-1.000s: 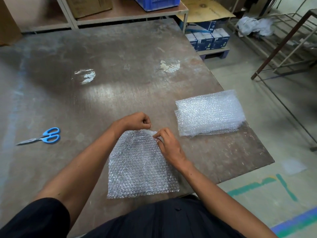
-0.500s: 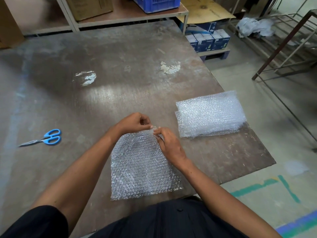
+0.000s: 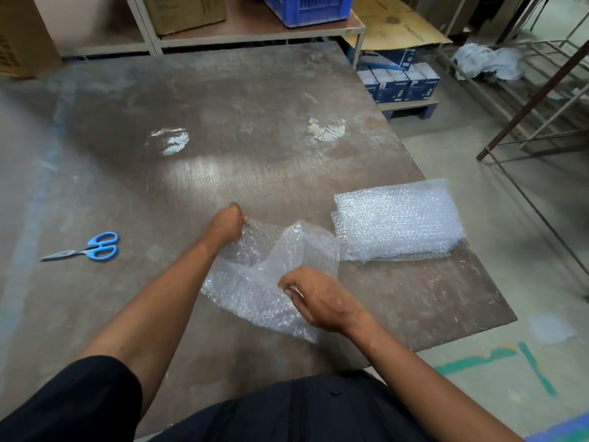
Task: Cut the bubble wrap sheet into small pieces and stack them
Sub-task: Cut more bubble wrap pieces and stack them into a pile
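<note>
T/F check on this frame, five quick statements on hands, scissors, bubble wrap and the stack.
1. Both hands hold the bubble wrap sheet. True: the left hand grips its far edge, the right hand a nearer part.
2. The scissors are in the right hand. False: they lie on the table, off to the left, untouched.
3. The sheet lies flat. False: it is lifted and rumpled between the hands.
4. The stack of pieces sits near the table's right edge. True.
5. The scissors have red handles. False: blue.
</note>
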The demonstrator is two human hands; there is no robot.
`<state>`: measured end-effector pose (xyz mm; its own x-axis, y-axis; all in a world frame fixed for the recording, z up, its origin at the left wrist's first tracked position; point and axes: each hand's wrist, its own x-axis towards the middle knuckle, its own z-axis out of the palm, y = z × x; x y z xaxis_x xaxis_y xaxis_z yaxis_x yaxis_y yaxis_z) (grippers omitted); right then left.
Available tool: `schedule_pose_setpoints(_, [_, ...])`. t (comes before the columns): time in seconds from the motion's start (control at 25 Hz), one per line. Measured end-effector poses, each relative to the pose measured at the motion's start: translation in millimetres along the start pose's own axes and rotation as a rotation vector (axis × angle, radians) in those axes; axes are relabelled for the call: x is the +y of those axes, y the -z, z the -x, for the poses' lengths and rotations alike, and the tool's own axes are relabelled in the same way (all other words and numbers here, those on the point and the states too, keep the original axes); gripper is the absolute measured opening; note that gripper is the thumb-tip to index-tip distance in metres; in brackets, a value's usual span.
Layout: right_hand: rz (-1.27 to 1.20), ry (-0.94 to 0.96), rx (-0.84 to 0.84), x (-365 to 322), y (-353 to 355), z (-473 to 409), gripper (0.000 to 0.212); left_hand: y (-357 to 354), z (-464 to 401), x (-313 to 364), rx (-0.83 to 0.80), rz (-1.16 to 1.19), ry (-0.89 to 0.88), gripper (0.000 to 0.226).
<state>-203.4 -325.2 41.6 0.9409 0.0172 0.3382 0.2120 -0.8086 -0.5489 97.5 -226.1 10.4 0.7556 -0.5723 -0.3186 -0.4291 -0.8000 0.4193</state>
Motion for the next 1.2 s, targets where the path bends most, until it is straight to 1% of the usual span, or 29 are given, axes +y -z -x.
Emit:
schedule_pose_setpoints(0.04, [-0.031,0.044,0.013,-4.7,4.1,8.6,0.009,3.2,-0.6,-6.1,0.051,-0.025,0.016,0.019])
schedule_pose_setpoints(0.12, [-0.105,0.121,0.105,-15.6,11.2,26.5,0.015,8.9,3.4,-19.7,0.176,-0.089,0.031,0.011])
schedule_pose_setpoints(0.2, [-0.195,0.128,0.274,-29.2,20.4,36.6,0.019,10.5,13.9,-35.7,0.278,-0.168,0.014,0.017])
schedule_pose_setpoints(0.28, [-0.262,0.071,0.461,-43.6,35.1,29.9,0.017,6.8,29.5,-52.2,0.343,-0.218,0.033,0.03])
schedule_pose_setpoints(0.36, [-0.336,0.034,0.653,-58.8,55.8,10.8,0.017,2.0,45.6,-66.0,0.351,-0.256,0.077,0.046])
schedule_pose_setpoints(0.48, [-0.526,0.053,0.936,-79.4,92.9,-26.3,0.023,0.5,61.8,-86.1,0.345,-0.347,0.1,0.044])
schedule_pose_setpoints(0.56, [-0.69,-0.006,1.092,-89.4,116.1,-47.2,0.027,1.7,69.2,-102.2,0.348,-0.4,0.12,0.042])
schedule_pose_setpoints(0.6, [-0.722,-0.038,1.14,-91.7,125.7,-54.6,0.026,2.6,74.6,-108.7,0.351,-0.418,0.139,0.041])
schedule_pose_setpoints(0.64, [-0.693,-0.068,1.139,-91.4,132.8,-60.5,0.023,2.8,80.7,-114.5,0.346,-0.434,0.152,0.038])
schedule_pose_setpoints(0.68, [-0.627,-0.116,1.07,-86.7,136.2,-65.3,0.016,4.6,88.4,-116.4,0.339,-0.422,0.162,0.034])
schedule_pose_setpoints(0.76, [-0.543,-0.31,0.807,-75.1,134.4,-74.6,0.005,6.0,98.5,-115.9,0.377,-0.38,0.133,0.029])
schedule_pose_setpoints(0.8, [-0.532,-0.416,0.695,-68.4,131.2,-79.1,0.002,4.8,100.7,-114.2,0.441,-0.335,0.11,0.033])
schedule_pose_setpoints(0.84, [-0.513,-0.495,0.63,-64.5,128.6,-83.6,0.001,5.1,106.9,-107.9,0.527,-0.29,0.086,0.039])
schedule_pose_setpoints(0.92, [-0.468,-0.603,0.567,-59.8,127.6,-91.9,0.004,1.9,121.9,-90.1,0.687,-0.18,-0.019,0.045])
schedule_pose_setpoints(0.96, [-0.47,-0.641,0.546,-60.5,129.4,-95.2,0.007,-1.7,135.2,-75.7,0.701,-0.103,-0.098,0.042])
schedule_pose_setpoints(1.0, [-0.478,-0.675,0.52,-58.9,131.2,-98.2,0.01,-10.0,151.4,-59.4,0.659,-0.003,-0.189,0.04])
schedule_pose_setpoints(1.04, [-0.483,-0.698,0.495,-58.1,132.8,-101.1,0.012,-20.0,166.9,-43.7,0.576,0.1,-0.293,0.042])
schedule_pose_setpoints(1.08, [-0.47,-0.714,0.469,-54.5,132.9,-103.5,0.012,-25.5,186.2,-24.1,0.46,0.165,-0.356,0.044])
schedule_pose_setpoints(1.12, [-0.45,-0.725,0.432,-51.0,132.3,-105.7,0.012,-33.6,197.6,-11.6,0.336,0.192,-0.368,0.046])
schedule_pose_setpoints(1.16, [-0.441,-0.736,0.389,-47.3,131.7,-107.6,0.012,-42.4,203.2,-2.6,0.22,0.166,-0.306,0.048])
schedule_pose_setpoints(1.2, [-0.454,-0.745,0.335,-42.7,130.7,-109.1,0.013,-51.2,206.0,3.6,0.076,0.14,-0.182,0.052])
